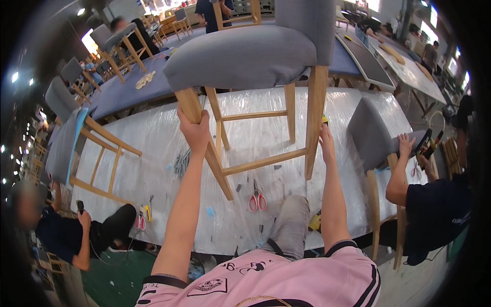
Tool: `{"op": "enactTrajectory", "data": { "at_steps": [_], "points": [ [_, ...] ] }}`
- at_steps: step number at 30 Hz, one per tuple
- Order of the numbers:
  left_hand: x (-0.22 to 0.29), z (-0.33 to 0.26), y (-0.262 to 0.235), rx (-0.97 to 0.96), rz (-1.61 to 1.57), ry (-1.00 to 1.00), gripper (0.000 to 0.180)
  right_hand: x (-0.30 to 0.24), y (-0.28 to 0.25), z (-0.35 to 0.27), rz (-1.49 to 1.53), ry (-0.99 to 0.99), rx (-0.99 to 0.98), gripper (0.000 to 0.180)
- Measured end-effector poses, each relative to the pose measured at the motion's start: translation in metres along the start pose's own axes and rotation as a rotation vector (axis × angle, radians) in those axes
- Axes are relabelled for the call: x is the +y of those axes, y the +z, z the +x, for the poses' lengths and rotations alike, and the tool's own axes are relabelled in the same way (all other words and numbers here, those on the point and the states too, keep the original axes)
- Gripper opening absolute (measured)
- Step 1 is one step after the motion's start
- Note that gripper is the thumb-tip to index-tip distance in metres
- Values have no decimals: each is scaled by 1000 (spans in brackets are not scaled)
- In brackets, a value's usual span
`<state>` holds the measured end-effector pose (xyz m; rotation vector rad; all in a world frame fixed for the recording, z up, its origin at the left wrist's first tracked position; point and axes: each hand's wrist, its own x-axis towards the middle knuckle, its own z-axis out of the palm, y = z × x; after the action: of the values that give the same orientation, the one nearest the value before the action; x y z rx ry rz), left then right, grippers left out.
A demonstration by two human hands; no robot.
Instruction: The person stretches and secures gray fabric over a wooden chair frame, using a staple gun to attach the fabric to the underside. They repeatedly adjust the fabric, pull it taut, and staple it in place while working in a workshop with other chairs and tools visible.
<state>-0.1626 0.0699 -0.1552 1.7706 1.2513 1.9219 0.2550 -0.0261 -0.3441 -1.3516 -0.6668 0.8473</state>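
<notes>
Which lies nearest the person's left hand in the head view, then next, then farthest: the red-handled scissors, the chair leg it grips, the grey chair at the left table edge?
1. Chair leg: inside the left hand.
2. Red-handled scissors: lower right, on the plastic-covered table.
3. Grey chair: far left, at the table edge.

Pink short-sleeved shirt point(286, 279); black sleeve trim; black chest print; grey trousers point(292, 225); bare forearms.

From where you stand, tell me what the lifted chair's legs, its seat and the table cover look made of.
Chair legs: pale wood with faint grain, apparently matte or unvarnished. Seat: grey woven-looking upholstery fabric, matte, padded and rounded at the edges. Table cover: clear plastic film, glossy and wrinkled, probably over a white surface. Left hand and right hand each hold a leg.
</notes>
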Motion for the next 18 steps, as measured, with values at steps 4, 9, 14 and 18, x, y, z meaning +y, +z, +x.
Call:
{"op": "enactTrajectory", "data": {
  "at_steps": [4,9,14,18],
  "points": [
    [3,0,17,1,2,8,69,-63,29,-11,117,-64,8,67],
    [-37,59,-10,-38,42,9,61,-74,82,-60,-90,-134,40,66],
    [-35,71,3,-70,62,-29,59,-59,75,-50,-238,-189,120,64],
    [7,37,13,-1,81,-11,63,-78,46,-42,-83,-211,60,67]
  ]
}}
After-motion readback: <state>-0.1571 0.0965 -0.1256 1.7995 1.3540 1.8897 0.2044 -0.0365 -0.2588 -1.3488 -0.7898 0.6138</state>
